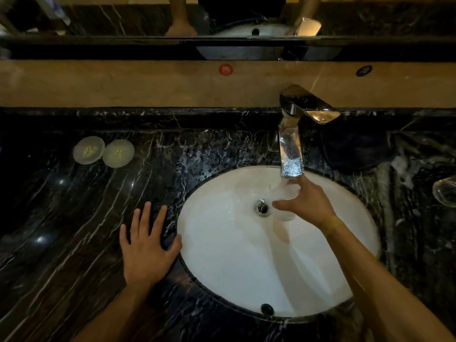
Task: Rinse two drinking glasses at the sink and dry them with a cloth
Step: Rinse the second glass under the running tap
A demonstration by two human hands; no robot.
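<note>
Your forearms reach in from the near edge over the black marble counter with white veins point(74, 218). Set into it is the white oval basin point(222, 267), its metal drain point(262, 208) at the centre. Your left hand point(148, 245) lies flat and spread on the counter at the basin's left rim, holding nothing. Your right hand point(308, 201) grips the clear drinking glass point(283, 193) under water running from the chrome tap point(291, 154). A second clear glass point(445, 193) lies on the counter far right. Two round white lids point(103, 151) sit side by side, far left.
</note>
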